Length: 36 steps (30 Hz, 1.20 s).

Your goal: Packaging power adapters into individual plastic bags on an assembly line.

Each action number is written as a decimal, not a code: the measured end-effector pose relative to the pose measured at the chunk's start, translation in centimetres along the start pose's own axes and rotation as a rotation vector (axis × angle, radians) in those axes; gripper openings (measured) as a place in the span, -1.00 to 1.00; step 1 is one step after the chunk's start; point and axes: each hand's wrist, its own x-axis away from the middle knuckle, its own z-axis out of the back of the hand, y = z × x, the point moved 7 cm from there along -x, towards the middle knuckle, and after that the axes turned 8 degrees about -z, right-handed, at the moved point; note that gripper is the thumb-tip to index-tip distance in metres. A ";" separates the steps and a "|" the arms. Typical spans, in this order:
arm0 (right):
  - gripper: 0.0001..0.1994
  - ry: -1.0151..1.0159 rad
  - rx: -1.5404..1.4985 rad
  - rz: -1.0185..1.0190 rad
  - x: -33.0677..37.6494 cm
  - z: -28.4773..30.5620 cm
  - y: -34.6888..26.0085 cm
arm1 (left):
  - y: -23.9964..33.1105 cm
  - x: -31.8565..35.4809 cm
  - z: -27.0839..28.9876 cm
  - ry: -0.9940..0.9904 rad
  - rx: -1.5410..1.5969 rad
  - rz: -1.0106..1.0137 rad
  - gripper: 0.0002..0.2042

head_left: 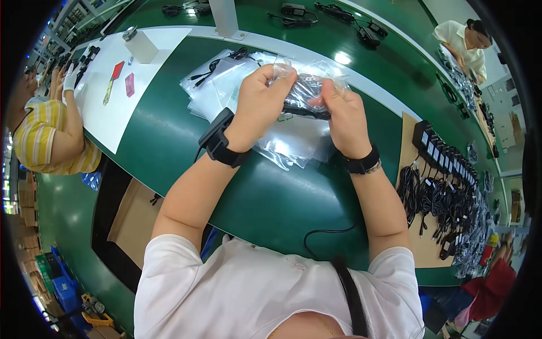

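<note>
Between my two hands is a clear plastic bag (307, 85) with a black power adapter or its cable inside; the crinkled film hides its exact shape. My left hand (262, 96) pinches the bag's left side between thumb and fingers. On the right side, my right hand (343, 113) grips it with the thumb on top. Beneath them lies a loose stack of flat clear plastic bags (212, 90), with a black cable (213, 69) resting on its far left part.
On my right, a brown board (412, 121) carries a row of black power adapters (443, 150) with coiled cables. A metal post (224, 20) rises beyond the bags. Left, a white sheet (107, 118) holds a bottle (141, 45) and a red-ended tool (117, 70). Co-workers sit at left and far right.
</note>
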 end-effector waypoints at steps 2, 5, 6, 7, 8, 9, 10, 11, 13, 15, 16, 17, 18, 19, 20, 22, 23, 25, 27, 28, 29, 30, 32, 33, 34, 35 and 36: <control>-0.68 -0.020 -0.080 -0.014 -0.1 0.4 0.1 | 0.5 0.1 0.4 0.047 -0.109 -0.095 -0.81; -0.66 -0.120 -0.231 -0.054 0.0 0.0 -0.5 | 0.4 -0.2 1.3 0.130 -0.120 -0.053 -0.76; -0.62 -0.144 -0.164 -0.136 0.4 -0.8 -1.1 | 0.4 -0.1 1.5 0.126 -0.111 -0.056 -0.76; -0.54 -0.165 -0.097 -0.218 0.6 -1.3 -1.2 | 1.0 0.1 2.1 0.108 -0.286 -0.111 -0.70; -0.41 -0.232 0.008 -0.256 0.7 -1.2 -0.6 | 1.5 0.2 2.0 0.083 -0.455 -0.166 -0.65; -0.48 -0.288 0.023 -0.251 0.8 -1.4 -0.4 | 1.4 0.2 1.6 0.070 -0.438 -0.170 -0.65; -0.53 -0.290 -0.005 -0.321 0.8 -1.2 0.3 | 0.9 0.1 1.4 0.086 -0.389 -0.113 -0.60; -0.57 -0.301 -0.040 -0.394 0.8 -1.3 1.0 | 0.5 0.2 1.8 0.107 -0.349 -0.053 -0.56; -0.67 -0.236 -0.056 -0.394 0.6 -0.6 0.6 | -0.3 -0.4 2.0 0.023 -0.298 0.070 -0.65; -0.70 -0.201 0.268 -0.337 -0.4 2.1 -1.3 | -0.3 -0.6 2.5 0.122 -0.100 0.245 -0.67; -0.71 -0.103 0.376 -0.320 -1.5 4.4 -2.3 | 0.6 -1.1 3.5 0.065 -0.220 0.144 -0.60; -0.71 -0.039 0.576 -0.221 -2.9 6.8 -3.9 | 1.5 -1.6 4.4 0.057 -0.235 -0.021 -0.68; -0.69 -0.012 0.880 -0.042 -4.9 11.6 -5.2 | 1.9 -1.9 4.0 -0.005 -0.203 -0.004 -0.71; -0.65 0.186 1.376 0.218 -6.3 14.6 -7.0 | 2.7 -1.6 3.9 -0.053 -0.184 0.018 -0.75; -0.67 0.444 1.682 0.239 -7.7 17.8 -7.2 | 3.4 -1.1 4.1 -0.012 -0.177 -0.019 -0.83; -0.76 0.643 2.043 0.072 -10.5 21.7 -6.4 | 3.3 -0.1 5.6 0.018 -0.251 -0.090 -0.85; -0.80 0.661 2.138 -0.039 -11.7 25.5 -5.1 | 2.9 0.1 5.8 0.037 -0.306 -0.152 -0.87; -0.69 0.651 2.199 -0.172 -12.6 31.0 -1.3 | 2.5 0.5 6.1 0.077 -0.430 -0.217 -0.90; -0.51 0.395 2.072 -0.570 -14.7 33.7 1.2 | 3.5 0.8 5.7 0.072 -0.413 -0.336 -0.91; -0.51 0.385 2.075 -0.557 -17.1 33.3 0.9 | 4.4 0.7 5.9 0.083 -0.473 -0.416 -0.92; -0.46 0.386 1.920 -0.554 -19.4 31.6 0.3 | 5.1 1.1 6.1 0.096 -0.539 -0.479 -0.92; -0.42 0.390 1.765 -0.553 -21.5 30.6 -0.1 | 5.6 1.4 6.5 0.092 -0.582 -0.526 -0.93; -0.34 0.648 1.692 -0.251 -23.6 31.6 -0.4 | 5.5 1.5 6.6 0.084 -0.619 -0.547 -0.93; -0.29 0.740 1.688 -0.198 -24.8 30.9 0.1 | 5.9 1.6 6.7 0.090 -0.673 -0.585 -0.93; -0.31 0.878 1.689 -0.076 -24.4 33.9 0.2 | 6.3 1.0 5.6 0.039 -0.685 -0.647 -0.94; -0.31 0.887 1.694 -0.064 -24.5 35.4 0.7 | 6.3 0.8 5.6 0.044 -0.677 -0.659 -0.94; -0.34 0.769 1.564 -0.076 -24.7 36.2 2.1 | 6.3 0.7 5.7 0.023 -0.699 -0.654 -0.94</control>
